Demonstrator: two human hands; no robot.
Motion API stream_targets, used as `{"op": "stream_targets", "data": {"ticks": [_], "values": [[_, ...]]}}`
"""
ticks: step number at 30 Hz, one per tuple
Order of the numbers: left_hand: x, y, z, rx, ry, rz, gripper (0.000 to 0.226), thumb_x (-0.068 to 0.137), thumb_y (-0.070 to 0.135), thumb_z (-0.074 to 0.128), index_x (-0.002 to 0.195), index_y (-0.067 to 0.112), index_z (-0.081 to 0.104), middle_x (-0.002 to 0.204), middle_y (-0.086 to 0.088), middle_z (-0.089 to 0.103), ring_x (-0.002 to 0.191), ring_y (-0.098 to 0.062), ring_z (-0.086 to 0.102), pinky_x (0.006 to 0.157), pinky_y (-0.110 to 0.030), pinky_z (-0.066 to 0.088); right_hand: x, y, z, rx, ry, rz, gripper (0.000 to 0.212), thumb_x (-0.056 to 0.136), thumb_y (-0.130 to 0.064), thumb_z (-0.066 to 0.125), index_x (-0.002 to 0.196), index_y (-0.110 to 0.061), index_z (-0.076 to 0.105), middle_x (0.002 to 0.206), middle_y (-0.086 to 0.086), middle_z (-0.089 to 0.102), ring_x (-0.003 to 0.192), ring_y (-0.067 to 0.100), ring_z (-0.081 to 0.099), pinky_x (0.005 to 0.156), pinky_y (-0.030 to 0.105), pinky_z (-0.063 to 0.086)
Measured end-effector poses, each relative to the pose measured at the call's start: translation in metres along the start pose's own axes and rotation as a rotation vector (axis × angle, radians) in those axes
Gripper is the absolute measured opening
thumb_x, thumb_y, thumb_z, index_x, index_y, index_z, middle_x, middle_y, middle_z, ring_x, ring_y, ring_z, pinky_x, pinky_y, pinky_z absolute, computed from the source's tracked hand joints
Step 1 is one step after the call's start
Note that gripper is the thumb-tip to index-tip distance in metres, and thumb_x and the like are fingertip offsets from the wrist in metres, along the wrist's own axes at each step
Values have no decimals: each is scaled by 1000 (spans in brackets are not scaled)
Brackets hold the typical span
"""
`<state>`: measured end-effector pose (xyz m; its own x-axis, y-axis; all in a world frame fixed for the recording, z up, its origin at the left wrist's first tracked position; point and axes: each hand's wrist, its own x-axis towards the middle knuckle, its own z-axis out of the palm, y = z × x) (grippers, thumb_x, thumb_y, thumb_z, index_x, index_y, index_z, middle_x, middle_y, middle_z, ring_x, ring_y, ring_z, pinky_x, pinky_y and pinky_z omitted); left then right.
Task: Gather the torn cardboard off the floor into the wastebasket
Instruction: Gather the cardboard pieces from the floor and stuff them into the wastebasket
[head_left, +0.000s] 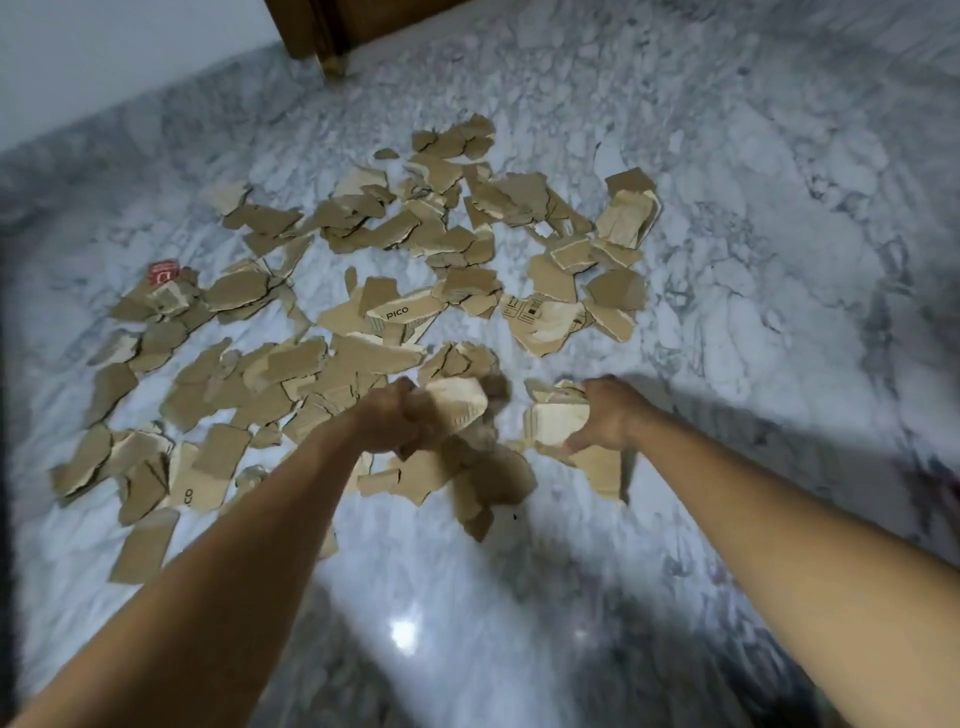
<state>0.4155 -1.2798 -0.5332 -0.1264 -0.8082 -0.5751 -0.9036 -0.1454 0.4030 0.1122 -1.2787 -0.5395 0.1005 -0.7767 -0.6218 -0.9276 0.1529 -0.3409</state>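
Observation:
Several torn brown cardboard pieces (395, 244) lie scattered over the marble floor, from the far middle to near my arms. My left hand (392, 421) grips a bunch of pieces (460, 410), and a few blurred scraps (488, 488) hang or drop below it. My right hand (608, 415) holds a small stack of pieces (556, 423) just above the floor. One piece printed PICO (400, 312) lies in the middle of the pile. No wastebasket is in view.
White-and-grey marble floor (753, 260) runs bare to the right and in front of me. A wooden furniture leg (327, 36) stands at the far top. A small red scrap (163, 273) lies at the pile's left edge.

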Motion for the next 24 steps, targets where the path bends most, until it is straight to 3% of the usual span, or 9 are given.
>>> {"op": "stream_targets", "data": {"ticks": [2,4,8,11,13,16,18,20,24], "values": [[-2,-19,-3,305,-167,-24,41,81,39,72,110,11,64,107,-8,69,97,-27,66,82,-34,54,13,-15,7,-83,6,-27,89,67,-41,89,139,-10,46,139,12,42,127,34,48,103,42,47],[-1,-38,13,393,-226,-24,47,79,46,69,115,17,61,121,-7,62,105,-25,60,91,-36,50,27,-24,24,-149,24,-32,83,73,-39,85,139,-10,44,145,12,34,131,37,40,104,45,44],[2,-68,65,371,-103,21,84,67,57,76,140,37,39,137,-6,30,129,-33,35,106,-48,39,46,-28,61,-198,49,-25,92,71,-44,85,144,-11,38,153,6,27,142,33,29,109,46,40],[7,-72,81,282,9,40,94,59,53,82,141,35,39,137,-5,31,124,-34,35,104,-52,40,45,-22,67,-158,103,16,90,74,-42,84,145,-14,36,149,6,31,139,33,32,106,48,41],[12,-72,77,230,11,46,99,54,54,81,140,33,37,133,-7,44,120,-35,42,101,-50,41,40,-19,70,-101,155,55,87,75,-38,85,143,-15,36,149,11,32,137,35,36,105,48,43],[11,-73,68,88,39,42,90,46,49,81,121,34,35,114,-5,62,105,-33,56,88,-48,51,30,-19,78,-6,248,54,78,76,-25,84,136,-18,35,142,13,43,125,37,50,94,42,48],[7,-68,62,-42,34,47,75,56,34,82,112,30,32,107,-5,65,98,-32,61,81,-48,54,23,-17,76,94,279,66,76,72,-18,87,128,-23,35,131,12,52,114,37,57,85,40,51],[3,-62,57,-131,24,48,67,68,20,79,111,27,29,99,-8,66,91,-32,64,75,-42,55,18,-13,67,160,276,96,80,67,-22,91,132,-20,43,129,10,58,116,34,59,90,40,53],[-3,-58,34,-217,43,57,77,74,14,79,131,24,29,102,-6,66,92,-28,63,76,-28,47,6,-20,45,110,124,80,88,62,-38,93,136,-13,54,132,6,60,120,25,58,96,33,50]]}}
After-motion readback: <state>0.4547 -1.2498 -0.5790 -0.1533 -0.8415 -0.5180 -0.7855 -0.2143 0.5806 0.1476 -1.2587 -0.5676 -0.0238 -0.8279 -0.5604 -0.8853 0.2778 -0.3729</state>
